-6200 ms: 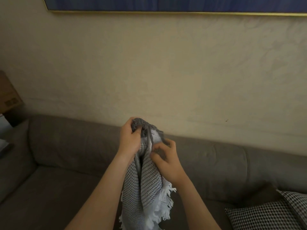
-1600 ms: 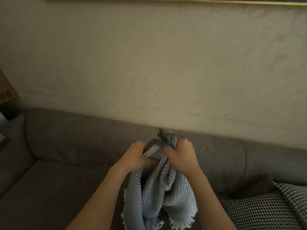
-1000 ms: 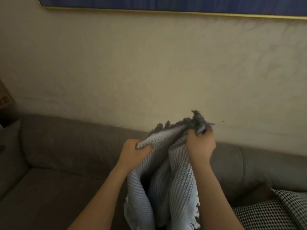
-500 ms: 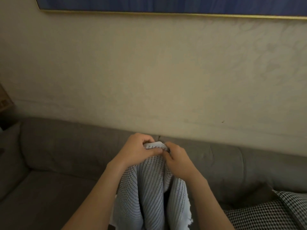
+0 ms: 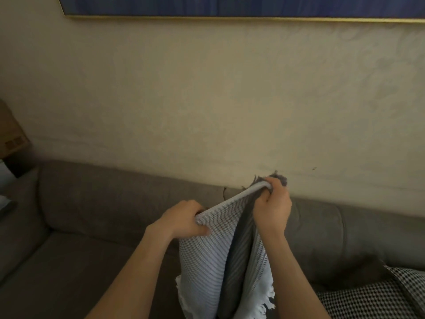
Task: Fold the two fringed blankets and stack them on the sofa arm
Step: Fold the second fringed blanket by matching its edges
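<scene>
Grey-striped fringed blanket [image 5: 213, 256] is now stretching between our hands above the sofa [image 5: 96, 203]. Half a second ago both fists were together; now our right hand [image 5: 272, 209] is pulling up and away, our left hand [image 5: 186, 221] clenching the edge, so we are straightening it for folding.

No readable text anywhere — no labels, brands, numbers or signs can be made out

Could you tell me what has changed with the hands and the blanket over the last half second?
The right hand slid up and rightward along the blanket, stretching its top edge; the left hand stayed lower. Both still grip it above the sofa.
</scene>
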Demonstrator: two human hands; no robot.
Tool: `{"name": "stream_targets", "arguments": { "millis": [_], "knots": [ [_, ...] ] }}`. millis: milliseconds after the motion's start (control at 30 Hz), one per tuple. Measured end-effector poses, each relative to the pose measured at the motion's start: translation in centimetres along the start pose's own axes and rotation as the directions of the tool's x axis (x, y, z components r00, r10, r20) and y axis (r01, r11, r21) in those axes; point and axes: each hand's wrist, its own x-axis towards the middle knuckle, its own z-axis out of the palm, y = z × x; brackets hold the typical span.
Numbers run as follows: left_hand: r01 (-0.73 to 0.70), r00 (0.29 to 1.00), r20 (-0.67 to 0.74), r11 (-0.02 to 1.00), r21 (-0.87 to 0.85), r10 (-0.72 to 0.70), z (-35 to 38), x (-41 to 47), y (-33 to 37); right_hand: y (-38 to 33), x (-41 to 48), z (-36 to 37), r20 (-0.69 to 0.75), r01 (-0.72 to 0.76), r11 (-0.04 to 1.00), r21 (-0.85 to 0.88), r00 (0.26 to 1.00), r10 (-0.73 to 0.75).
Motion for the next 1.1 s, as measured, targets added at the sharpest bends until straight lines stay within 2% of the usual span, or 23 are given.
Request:
{"name": "stream_targets", "arguments": {
  "millis": [133, 267, 367, 533, 600, 700, 800, 833, 900, 1000, 1033, 1100],
  "knots": [
    [0.006, 0.999, -0.049, 0.996, 0.090, -0.002, 0.5, 0.1, 0.2, 1.1, -0.4, 0.2, -0.053, -0.077, 0.996, 0.041, 0.995, 0.079],
    [-0.048, 0.984, -0.176, 0.997, -0.058, 0.038, 1.6, -0.1, 0.3, 1.8, -0.3, -0.3, -0.146, -0.160, 0.982, 0.101, 0.974, 0.173],
    [-0.003, 0.972, -0.236, 0.999, 0.043, 0.013, 2.1, 0.0, 0.0, 1.9, 0.0, -0.6, -0.181, -0.165, 0.979, 0.124, 0.966, 0.186],
    [0.110, 0.976, -0.192, 0.993, 0.029, -0.103, 2.6, 0.1, -1.1, 2.1, 0.5, -0.8, -0.178, -0.145, 0.984, 0.107, 0.971, 0.162],
    [0.102, 0.969, -0.228, 0.995, 0.011, -0.097, 2.8, 0.3, -1.1, 2.1, 0.6, -0.9, -0.115, -0.153, 0.988, 0.028, 0.981, 0.155],
    [-0.008, 0.956, -0.293, 0.992, -0.125, -0.029, 2.6, 0.3, -0.3, 2.1, 0.4, -1.0, -0.014, -0.144, 0.987, -0.063, 0.989, 0.144],
    [-0.065, 0.969, -0.247, 0.989, -0.130, 0.031, 1.6, 0.6, 1.2, 1.1, -1.1, -1.0, 0.174, 0.016, 0.994, 0.109, 0.984, -0.035],
    [-0.080, 0.973, -0.226, 0.991, -0.108, 0.054, 1.3, 0.8, 1.7, 0.8, -1.8, -0.8, 0.280, 0.077, 0.983, 0.169, 0.952, -0.123],
    [-0.117, 0.971, -0.218, 0.989, -0.087, 0.095, 0.5, 1.0, 2.8, 0.5, -3.2, -0.2, 0.481, 0.133, 0.951, 0.279, 0.838, -0.258],
    [-0.159, 0.956, -0.264, 0.983, -0.087, 0.131, -0.4, 1.0, 3.7, 0.8, -3.9, 0.6, 0.663, 0.011, 0.939, 0.344, 0.705, -0.251],
    [-0.156, 0.947, -0.293, 0.985, -0.077, 0.128, -0.7, 0.9, 3.6, 1.0, -3.9, 0.8, 0.668, 0.031, 0.950, 0.310, 0.704, -0.241],
    [-0.127, 0.932, -0.344, 0.992, -0.015, 0.115, -0.8, 0.8, 3.2, 1.4, -3.6, 1.1, 0.602, 0.146, 0.969, 0.198, 0.763, -0.238]
  ]
}}
